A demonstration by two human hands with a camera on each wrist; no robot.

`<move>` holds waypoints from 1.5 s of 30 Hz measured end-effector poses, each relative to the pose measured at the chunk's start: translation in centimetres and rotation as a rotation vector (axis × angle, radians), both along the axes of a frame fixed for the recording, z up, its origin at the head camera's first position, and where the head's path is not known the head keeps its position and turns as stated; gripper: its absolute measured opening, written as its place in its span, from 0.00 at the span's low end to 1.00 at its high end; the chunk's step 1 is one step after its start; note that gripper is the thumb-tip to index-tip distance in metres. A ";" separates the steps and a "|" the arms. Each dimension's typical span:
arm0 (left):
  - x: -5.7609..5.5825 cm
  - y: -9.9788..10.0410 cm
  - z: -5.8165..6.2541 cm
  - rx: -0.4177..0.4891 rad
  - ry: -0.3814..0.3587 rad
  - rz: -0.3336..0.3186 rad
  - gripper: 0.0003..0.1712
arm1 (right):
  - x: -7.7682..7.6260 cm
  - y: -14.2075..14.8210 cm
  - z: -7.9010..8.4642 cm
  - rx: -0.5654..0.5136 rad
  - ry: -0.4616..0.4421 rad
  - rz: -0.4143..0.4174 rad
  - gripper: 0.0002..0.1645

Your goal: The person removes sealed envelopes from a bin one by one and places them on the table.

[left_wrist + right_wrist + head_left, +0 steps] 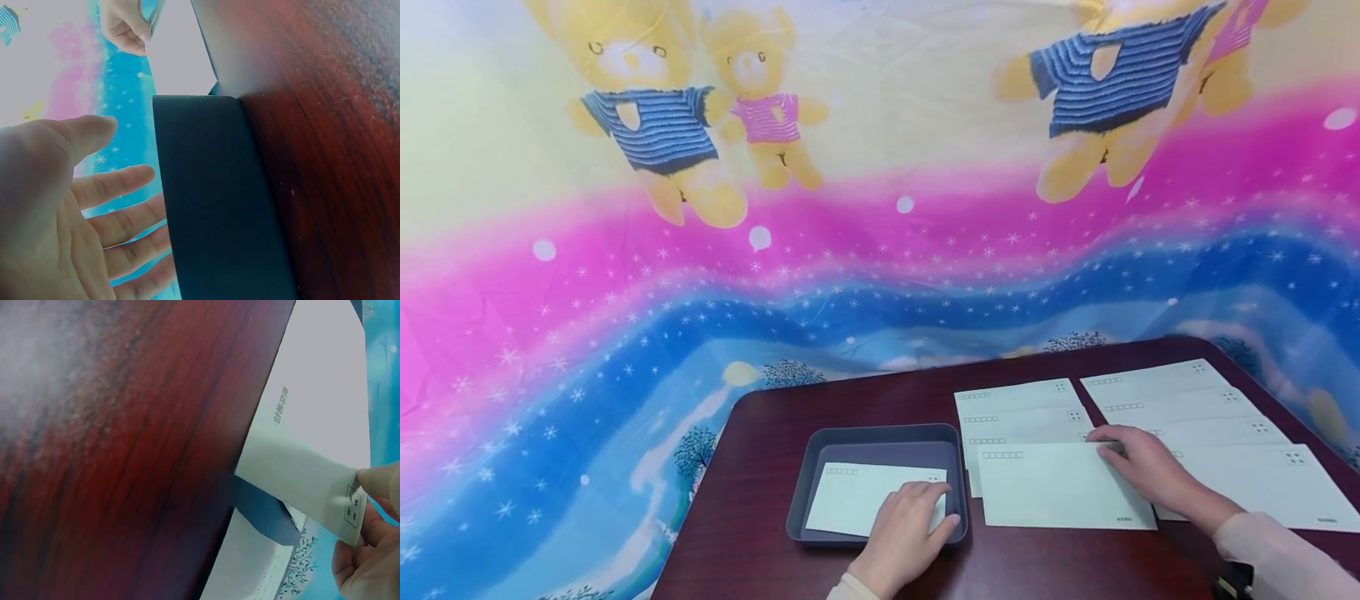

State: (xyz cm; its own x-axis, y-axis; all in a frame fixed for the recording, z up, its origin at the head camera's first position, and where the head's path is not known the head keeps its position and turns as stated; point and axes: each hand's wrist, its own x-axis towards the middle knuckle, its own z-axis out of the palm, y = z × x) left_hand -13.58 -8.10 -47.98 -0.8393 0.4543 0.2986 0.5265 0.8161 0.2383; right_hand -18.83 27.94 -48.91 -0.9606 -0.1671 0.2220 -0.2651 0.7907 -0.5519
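My right hand [1146, 471] pinches the far right corner of the nearest white envelope [1060, 487] in the left-hand column. In the right wrist view, thumb and fingers hold this envelope [306, 469] by its stamp-box corner, which bends up off the table. My left hand [906, 529] hovers at the near right side of a dark grey tray [801, 500], overlapping an envelope [850, 496] that lies inside. From the left wrist, its fingers [122, 181] show spread and loosely bent, partly hidden behind the tray's wall [219, 200], with nothing between them and the thumb.
Several more envelopes [1015, 396] lie overlapped behind the pinched one. A second column of overlapping envelopes [1255, 487] stretches along the right side of the dark red table [752, 500]. A bear-print cloth [880, 250] hangs behind the table's far edge.
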 end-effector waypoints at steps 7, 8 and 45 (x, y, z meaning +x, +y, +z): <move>-0.1 0.3 0.0 -0.008 -0.008 0.001 0.21 | -0.9 -0.5 -0.5 0.031 0.032 -0.005 0.16; -0.2 0.3 0.0 -0.007 -0.006 -0.001 0.21 | -1.0 -0.5 -0.6 0.038 0.039 -0.004 0.16; -0.5 0.8 0.2 -0.008 -0.028 0.013 0.22 | -2.6 -1.2 -2.2 0.139 0.060 -0.040 0.18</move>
